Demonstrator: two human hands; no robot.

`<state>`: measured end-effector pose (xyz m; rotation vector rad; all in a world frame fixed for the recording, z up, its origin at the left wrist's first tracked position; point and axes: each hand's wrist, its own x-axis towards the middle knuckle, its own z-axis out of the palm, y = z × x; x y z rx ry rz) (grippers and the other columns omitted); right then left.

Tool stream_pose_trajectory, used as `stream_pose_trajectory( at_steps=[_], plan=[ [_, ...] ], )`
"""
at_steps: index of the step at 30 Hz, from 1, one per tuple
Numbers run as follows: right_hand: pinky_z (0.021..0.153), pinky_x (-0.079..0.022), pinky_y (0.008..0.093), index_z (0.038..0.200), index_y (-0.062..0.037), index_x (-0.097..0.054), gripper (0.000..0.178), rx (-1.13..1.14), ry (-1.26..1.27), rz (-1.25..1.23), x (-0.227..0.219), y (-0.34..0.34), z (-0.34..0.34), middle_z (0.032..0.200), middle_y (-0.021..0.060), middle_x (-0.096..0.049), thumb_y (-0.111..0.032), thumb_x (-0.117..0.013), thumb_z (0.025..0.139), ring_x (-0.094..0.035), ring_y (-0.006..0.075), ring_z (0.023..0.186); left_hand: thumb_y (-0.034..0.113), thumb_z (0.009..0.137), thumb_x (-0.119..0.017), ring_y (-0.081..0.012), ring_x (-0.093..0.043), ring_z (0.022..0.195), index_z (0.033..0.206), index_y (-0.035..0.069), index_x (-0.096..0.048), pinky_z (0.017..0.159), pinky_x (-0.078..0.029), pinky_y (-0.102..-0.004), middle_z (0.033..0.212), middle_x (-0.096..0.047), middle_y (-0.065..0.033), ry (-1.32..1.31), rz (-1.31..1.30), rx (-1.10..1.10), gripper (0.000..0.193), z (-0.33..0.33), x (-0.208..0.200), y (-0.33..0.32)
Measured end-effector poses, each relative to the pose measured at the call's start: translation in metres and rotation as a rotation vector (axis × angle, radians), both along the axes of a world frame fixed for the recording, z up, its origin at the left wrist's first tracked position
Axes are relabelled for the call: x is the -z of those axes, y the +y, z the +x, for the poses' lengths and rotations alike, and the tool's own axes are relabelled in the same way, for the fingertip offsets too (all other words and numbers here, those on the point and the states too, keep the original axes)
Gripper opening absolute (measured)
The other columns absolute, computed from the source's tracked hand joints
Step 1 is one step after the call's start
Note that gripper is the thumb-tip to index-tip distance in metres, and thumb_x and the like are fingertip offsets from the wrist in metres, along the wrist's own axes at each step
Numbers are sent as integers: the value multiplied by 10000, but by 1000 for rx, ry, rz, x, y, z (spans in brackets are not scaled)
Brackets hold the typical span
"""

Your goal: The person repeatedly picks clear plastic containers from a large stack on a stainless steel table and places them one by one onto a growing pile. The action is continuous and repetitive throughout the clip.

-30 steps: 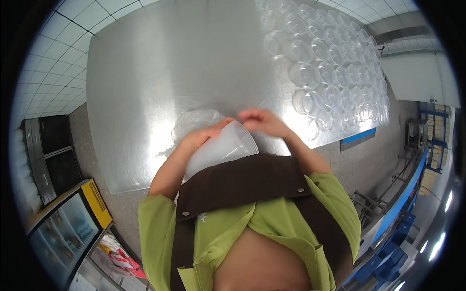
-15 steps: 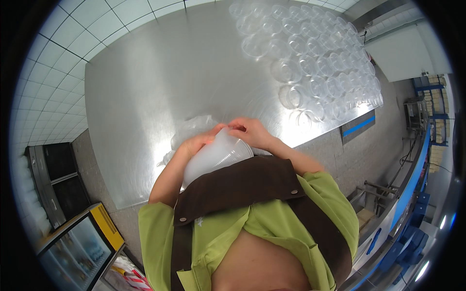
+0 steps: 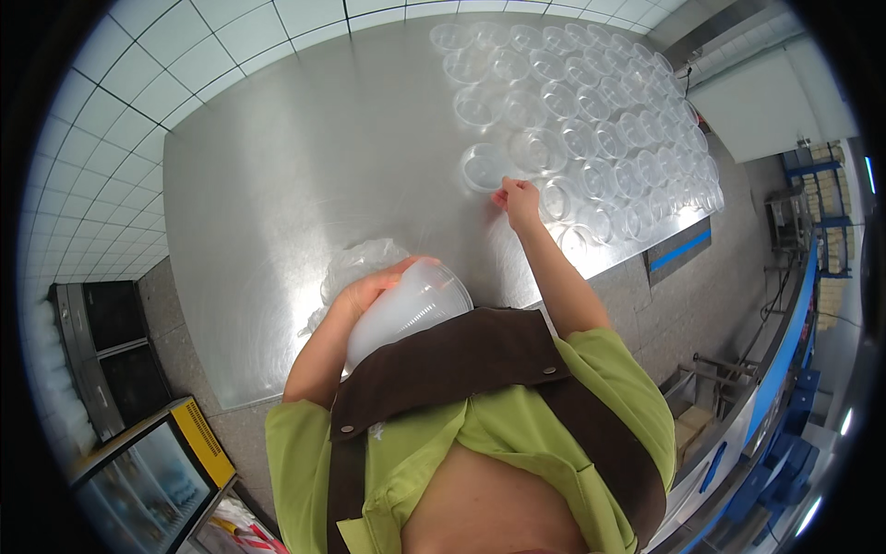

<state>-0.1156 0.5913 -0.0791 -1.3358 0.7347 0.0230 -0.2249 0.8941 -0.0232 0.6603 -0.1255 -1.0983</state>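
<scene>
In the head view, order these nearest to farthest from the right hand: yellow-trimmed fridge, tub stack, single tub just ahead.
From the right hand:
1. Single tub: just ahead-left, on the table.
2. Tub stack: bodyward, in the left hand.
3. Yellow-trimmed fridge: lower left, beyond the table.

Lettering: none legible | white mark (image 3: 377, 431) on the green shirt (image 3: 415, 489), just beside the brown apron bib (image 3: 448, 365) — too small to read | red-and-white packaging (image 3: 249, 535), lower left — too blurred to read
</scene>
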Motion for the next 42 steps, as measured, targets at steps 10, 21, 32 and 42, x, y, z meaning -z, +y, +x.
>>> stream_pose_trajectory(
  at_steps=[10,21,32,42],
  plan=[
    [750,-497,275,1128,-21,-584,331,-1005,-434,-271,-67,67,-114,951,46,-606,-170,-659,842,-597,139,847,405,755,-640,-207,-473,1166,1369,42,-387,992,-368,-323,1282,-496,-103,50,104,-8,757,-6,12,3],
    [468,-485,255,1007,61,-569,283,-89,66,-379,0,-24,-83,725,99,-611,-138,-617,812,-600,132,573,365,748,-678,-209,-494,1126,1315,60,-382,960,-400,-345,1197,-524,-85,17,24,73,709,-1,-7,-8],
    [721,-499,294,1132,0,-589,360,-683,-295,-288,-76,60,-161,1115,120,-577,-161,-665,819,-597,160,899,417,706,-687,-170,-506,1085,1291,65,-396,931,-412,-294,1174,-511,-61,1,118,121,742,-5,-22,-20],
    [686,-485,273,966,-48,-680,179,-461,-332,-362,-87,67,-191,871,72,-596,-92,-675,793,-592,159,771,410,698,-720,-193,-467,1157,1338,81,-352,1001,-383,-324,1229,-477,-77,32,98,210,809,-10,-30,-35]
  ],
)
